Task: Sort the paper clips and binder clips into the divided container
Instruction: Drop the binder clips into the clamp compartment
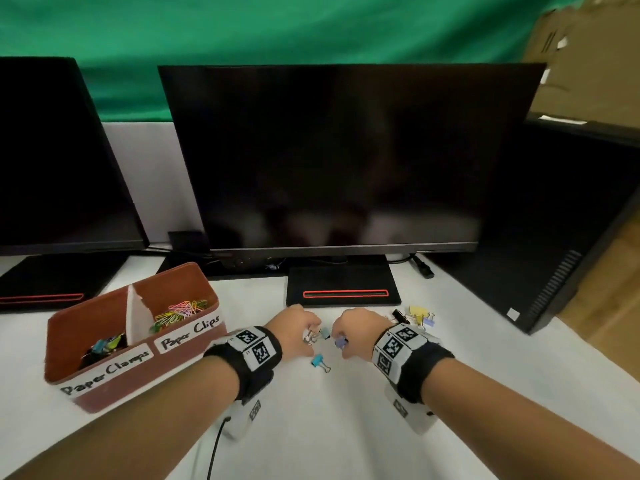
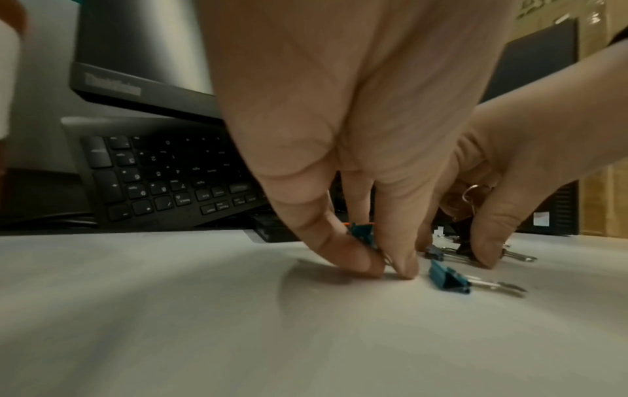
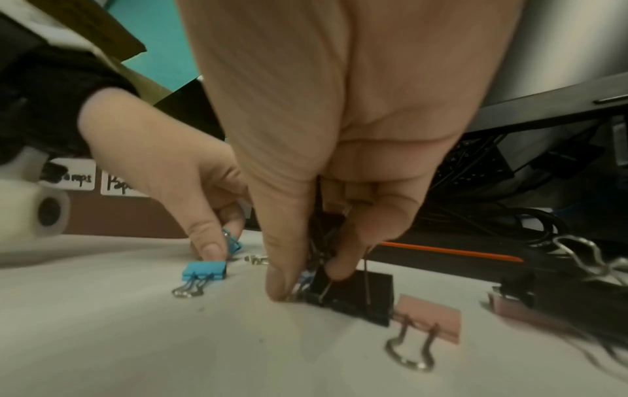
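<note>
A red-brown divided container (image 1: 104, 386) stands at the left; its near section, labelled Paper Clamps, holds binder clips, and its far section holds coloured paper clips (image 1: 180, 311). My left hand (image 1: 308, 336) (image 2: 387, 266) pinches a teal binder clip (image 2: 362, 235) against the table between thumb and finger. My right hand (image 1: 341, 341) (image 3: 306, 284) grips a black binder clip (image 3: 353, 295) by its wire handles, with a small purple clip (image 1: 341, 341) tucked in the fingers. A loose blue binder clip (image 1: 319, 362) (image 3: 204, 271) lies between the wrists.
More binder clips, yellow, black and lilac (image 1: 417, 315), lie to the right of my right hand; a pink one (image 3: 428, 319) sits beside the black clip. A monitor stand (image 1: 343, 289) is just behind the hands, a keyboard (image 2: 163, 174) under the screen, and a computer tower (image 1: 540, 265) at the right.
</note>
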`<action>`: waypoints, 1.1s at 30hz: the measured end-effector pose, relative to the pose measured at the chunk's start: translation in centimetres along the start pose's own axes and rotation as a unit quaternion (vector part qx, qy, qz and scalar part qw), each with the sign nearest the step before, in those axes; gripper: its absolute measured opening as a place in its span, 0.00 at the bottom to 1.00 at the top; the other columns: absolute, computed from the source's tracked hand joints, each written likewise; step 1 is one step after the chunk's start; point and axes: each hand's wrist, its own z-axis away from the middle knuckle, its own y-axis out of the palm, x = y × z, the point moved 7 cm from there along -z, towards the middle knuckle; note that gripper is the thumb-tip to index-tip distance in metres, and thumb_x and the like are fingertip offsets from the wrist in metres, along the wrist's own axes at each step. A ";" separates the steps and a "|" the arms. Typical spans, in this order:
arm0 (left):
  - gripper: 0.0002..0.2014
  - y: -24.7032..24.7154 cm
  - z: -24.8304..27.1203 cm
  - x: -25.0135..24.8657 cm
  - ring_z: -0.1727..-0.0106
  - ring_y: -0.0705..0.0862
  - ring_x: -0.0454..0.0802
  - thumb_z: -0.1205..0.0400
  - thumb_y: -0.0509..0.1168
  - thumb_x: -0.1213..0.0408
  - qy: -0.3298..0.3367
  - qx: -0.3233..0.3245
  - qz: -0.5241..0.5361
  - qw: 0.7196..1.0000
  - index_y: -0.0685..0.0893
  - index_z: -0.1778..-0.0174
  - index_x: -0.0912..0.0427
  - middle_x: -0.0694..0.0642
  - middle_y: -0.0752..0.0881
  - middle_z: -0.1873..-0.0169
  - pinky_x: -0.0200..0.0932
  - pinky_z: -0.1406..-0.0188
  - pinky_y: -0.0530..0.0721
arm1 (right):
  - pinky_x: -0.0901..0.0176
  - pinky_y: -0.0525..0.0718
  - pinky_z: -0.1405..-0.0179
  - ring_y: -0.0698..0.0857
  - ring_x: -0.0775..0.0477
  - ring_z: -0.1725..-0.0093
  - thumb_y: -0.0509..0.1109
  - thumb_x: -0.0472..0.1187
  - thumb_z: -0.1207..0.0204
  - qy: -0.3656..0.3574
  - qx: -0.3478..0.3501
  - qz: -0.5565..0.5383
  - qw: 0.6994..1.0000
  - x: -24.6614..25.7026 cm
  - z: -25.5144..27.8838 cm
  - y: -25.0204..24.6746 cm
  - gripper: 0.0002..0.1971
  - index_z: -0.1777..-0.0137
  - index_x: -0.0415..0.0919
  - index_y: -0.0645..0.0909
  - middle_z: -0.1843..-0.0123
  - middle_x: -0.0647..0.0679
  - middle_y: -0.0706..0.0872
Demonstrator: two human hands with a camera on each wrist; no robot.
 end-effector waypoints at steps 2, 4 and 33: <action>0.24 0.0 -0.6 0.1 0.37 0.80 0.54 0.24 0.71 0.62 -0.005 -0.005 -0.017 1.000 0.79 0.30 0.55 0.57 0.77 0.36 0.40 0.32 0.75 | 0.52 0.80 0.45 0.80 0.42 0.46 0.70 0.39 0.25 0.003 -0.007 0.003 1.000 0.0 -0.1 -0.2 0.14 0.40 0.40 0.83 0.46 0.44 0.81; 0.19 -0.2 -1.2 0.3 0.38 0.81 0.53 0.23 0.70 0.62 -0.019 -0.011 -0.022 1.000 0.82 0.34 0.54 0.56 0.77 0.37 0.39 0.34 0.76 | 0.53 0.80 0.46 0.80 0.43 0.47 0.71 0.39 0.26 0.004 -0.011 -0.011 1.000 -0.1 -0.2 -0.3 0.13 0.41 0.40 0.83 0.45 0.43 0.82; 0.18 1.1 1.1 -2.0 0.40 0.80 0.56 0.25 0.71 0.66 0.057 0.061 -0.020 0.996 0.85 0.39 0.56 0.58 0.77 0.40 0.40 0.41 0.77 | 0.55 0.85 0.45 0.83 0.46 0.50 0.76 0.42 0.29 0.029 -0.042 -0.072 0.996 -0.2 -1.8 -1.0 0.15 0.45 0.39 0.83 0.46 0.44 0.84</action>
